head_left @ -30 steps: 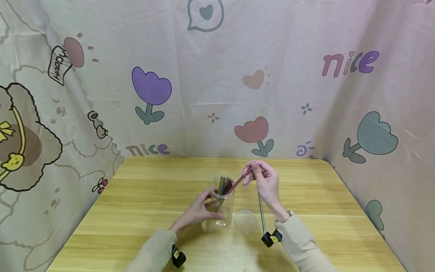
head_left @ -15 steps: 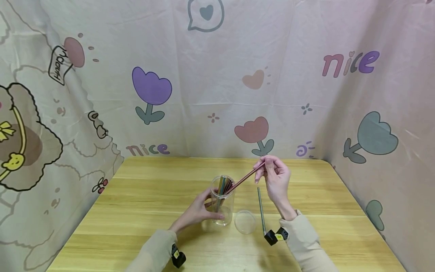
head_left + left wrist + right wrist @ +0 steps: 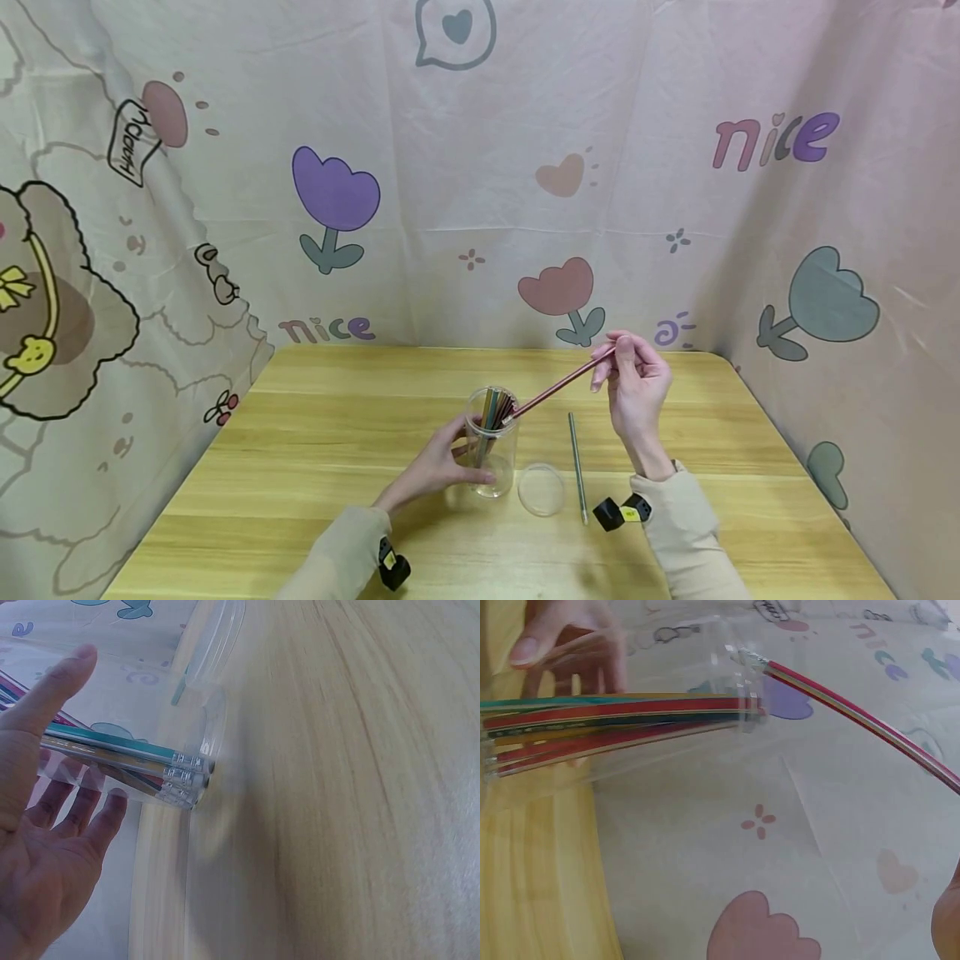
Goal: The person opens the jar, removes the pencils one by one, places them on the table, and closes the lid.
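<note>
My left hand [image 3: 438, 465] grips a clear plastic jar [image 3: 495, 482], thumb and fingers round its side. Several pencils [image 3: 124, 746] lean together inside, their eraser ends down at the jar's bottom in the left wrist view. Up and to the right of the jar, my right hand [image 3: 640, 390] pinches a red pencil [image 3: 566, 383] by its far end. That pencil slants down to the left, its metal-banded eraser end right at the jar's rim, as the right wrist view also shows along the striped red pencil [image 3: 862, 716].
A round clear lid [image 3: 542, 492] lies flat on the wooden table [image 3: 300, 433], just right of the jar. Further right lies a green pencil [image 3: 577, 467]. A printed cloth [image 3: 450, 192] hangs behind the table and along both sides.
My right hand has moved right and slightly up, drawing the red pencil out of the jar until its eraser end reaches the rim. The left hand and jar stay in place.
</note>
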The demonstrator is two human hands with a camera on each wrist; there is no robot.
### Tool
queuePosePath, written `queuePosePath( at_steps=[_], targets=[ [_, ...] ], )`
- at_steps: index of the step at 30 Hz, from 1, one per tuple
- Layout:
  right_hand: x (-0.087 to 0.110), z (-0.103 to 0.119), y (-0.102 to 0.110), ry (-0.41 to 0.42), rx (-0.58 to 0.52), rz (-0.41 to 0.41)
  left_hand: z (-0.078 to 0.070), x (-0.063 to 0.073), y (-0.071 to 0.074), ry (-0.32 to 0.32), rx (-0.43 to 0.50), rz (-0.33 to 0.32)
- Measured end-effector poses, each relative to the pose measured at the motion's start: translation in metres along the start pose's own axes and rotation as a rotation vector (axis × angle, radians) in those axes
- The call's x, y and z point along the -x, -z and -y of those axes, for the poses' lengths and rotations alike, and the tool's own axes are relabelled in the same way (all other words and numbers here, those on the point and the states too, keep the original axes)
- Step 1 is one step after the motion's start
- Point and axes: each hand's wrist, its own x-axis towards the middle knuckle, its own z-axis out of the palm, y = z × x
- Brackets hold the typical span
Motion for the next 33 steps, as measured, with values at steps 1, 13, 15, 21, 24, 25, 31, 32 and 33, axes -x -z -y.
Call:
queuePosePath(
  at_steps=[1, 13, 15, 21, 24, 25, 31, 32, 33],
  targets=[
    [-0.001, 0.001, 0.001, -0.001, -0.003, 0.0, 0.0, 0.0, 0.0, -0.002, 0.0, 0.0],
    [-0.007, 0.014, 0.014, -0.083, -0.168, 0.13, 0.001, -0.001, 0.0, -0.004, -0.003, 0.004],
    [-0.008, 0.016, 0.016, -0.093, -0.195, 0.157, 0.001, -0.001, 0.0, -0.004, -0.002, 0.003],
    [-0.01, 0.02, 0.024, -0.106, -0.241, 0.192, 0.001, -0.001, 0.0, 0.006, -0.008, -0.008],
    [-0.011, 0.021, 0.027, -0.103, -0.247, 0.182, 0.0, -0.001, 0.0, 0.007, -0.008, -0.008],
    [-0.011, 0.021, 0.028, -0.099, -0.248, 0.174, 0.0, -0.001, 0.0, 0.007, -0.007, -0.008],
    [-0.011, 0.021, 0.035, -0.076, -0.238, 0.112, 0.001, -0.001, 0.0, -0.003, -0.004, -0.001],
    [-0.011, 0.021, 0.037, -0.078, -0.235, 0.104, 0.001, -0.001, 0.0, -0.005, -0.005, -0.001],
    [-0.011, 0.021, 0.038, -0.08, -0.232, 0.095, 0.001, -0.001, 0.0, -0.008, -0.005, 0.001]
  ],
)
